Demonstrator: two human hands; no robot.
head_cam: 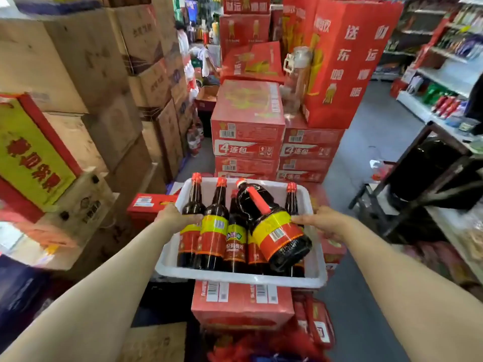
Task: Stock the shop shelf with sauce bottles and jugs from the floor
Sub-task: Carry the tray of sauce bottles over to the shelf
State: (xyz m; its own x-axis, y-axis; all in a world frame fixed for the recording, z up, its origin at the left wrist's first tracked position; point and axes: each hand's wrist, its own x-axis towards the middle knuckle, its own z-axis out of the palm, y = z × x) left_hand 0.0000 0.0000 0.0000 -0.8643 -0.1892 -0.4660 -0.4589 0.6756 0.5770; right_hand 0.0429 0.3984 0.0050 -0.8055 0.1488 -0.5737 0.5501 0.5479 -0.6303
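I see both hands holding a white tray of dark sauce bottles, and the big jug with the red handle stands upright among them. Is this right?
Not quite. The head view shows the big jug lying tilted across the sauce bottles, not upright. The rest holds: the left hand and right hand grip the two sides of the white tray.

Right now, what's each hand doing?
Left hand: grips the left rim of the white tub.
Right hand: grips the tub's right rim, beside the sauce jug.

Both bare arms outstretched, left hand and right hand each curled, palms facing inward.
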